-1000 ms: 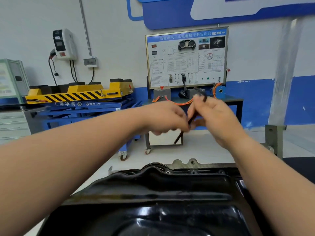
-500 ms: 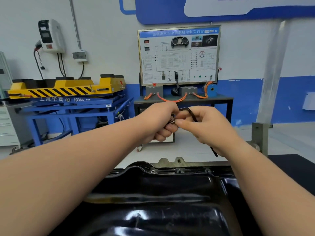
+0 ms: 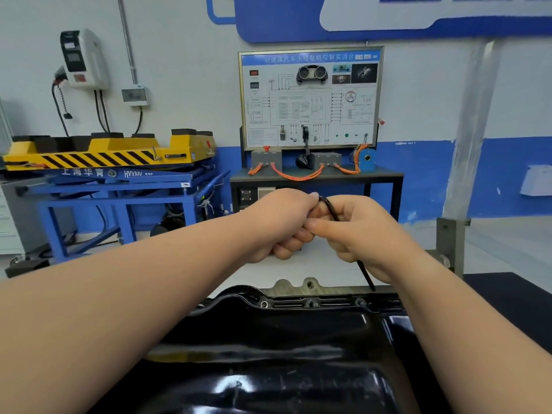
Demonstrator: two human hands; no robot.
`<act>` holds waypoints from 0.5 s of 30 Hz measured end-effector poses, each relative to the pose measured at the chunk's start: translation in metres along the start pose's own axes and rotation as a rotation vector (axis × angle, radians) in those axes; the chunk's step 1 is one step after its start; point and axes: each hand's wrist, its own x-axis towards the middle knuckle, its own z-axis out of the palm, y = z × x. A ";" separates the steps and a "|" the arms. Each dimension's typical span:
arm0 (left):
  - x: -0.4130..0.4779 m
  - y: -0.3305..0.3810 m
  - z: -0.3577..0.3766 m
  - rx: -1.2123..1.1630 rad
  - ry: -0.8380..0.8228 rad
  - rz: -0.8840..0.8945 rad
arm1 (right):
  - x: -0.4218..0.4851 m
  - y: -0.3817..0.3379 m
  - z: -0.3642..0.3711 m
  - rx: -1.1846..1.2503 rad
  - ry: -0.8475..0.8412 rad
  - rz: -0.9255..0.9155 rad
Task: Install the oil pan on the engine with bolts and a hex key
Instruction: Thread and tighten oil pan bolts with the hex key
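Note:
A glossy black oil pan (image 3: 268, 348) fills the lower middle of the view, lying on the grey engine flange (image 3: 294, 286). Bolt heads (image 3: 264, 304) show along its far rim. Both hands meet above that far rim. My right hand (image 3: 358, 234) grips a black L-shaped hex key (image 3: 366, 274), whose long arm sticks out below the palm and points down toward the rim. My left hand (image 3: 283, 225) is closed, its fingertips pinched at the key's short bent end; what it holds there is hidden.
A grey metal stand post (image 3: 449, 243) rises at the right of the engine. Behind stand a training board on a black table (image 3: 316, 174) with orange cables and a blue lift table (image 3: 119, 186) carrying a yellow striped platform. A dark mat (image 3: 501, 291) lies right.
The hands have dropped closer to the pan's far rim. The hex key has turned in my right hand, its long arm now pointing down below the palm.

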 end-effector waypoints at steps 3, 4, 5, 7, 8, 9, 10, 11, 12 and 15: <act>0.000 0.001 -0.003 -0.006 -0.045 0.045 | -0.001 0.000 -0.006 -0.010 -0.003 0.020; -0.001 0.002 -0.005 0.001 -0.053 0.056 | -0.001 0.000 -0.008 -0.030 0.016 0.021; -0.001 0.002 -0.008 0.015 -0.058 0.059 | -0.001 0.000 -0.010 -0.061 0.040 0.018; -0.002 0.002 -0.014 0.052 -0.075 0.054 | 0.000 0.001 -0.013 -0.138 0.078 0.002; -0.002 0.002 -0.017 0.062 -0.088 0.051 | -0.001 0.000 -0.014 -0.165 0.080 -0.011; -0.002 0.002 -0.020 0.065 -0.106 0.046 | -0.001 -0.001 -0.013 -0.181 0.071 -0.025; -0.002 0.002 -0.023 0.067 -0.128 0.038 | -0.001 -0.001 -0.012 -0.190 0.055 -0.037; -0.002 0.001 -0.026 0.071 -0.154 0.026 | -0.002 -0.002 -0.011 -0.190 0.037 -0.044; -0.003 0.000 -0.030 0.081 -0.182 0.013 | -0.002 -0.002 -0.011 -0.179 0.021 -0.045; -0.005 -0.001 -0.037 0.161 -0.258 -0.004 | -0.001 -0.002 -0.012 -0.004 0.064 -0.046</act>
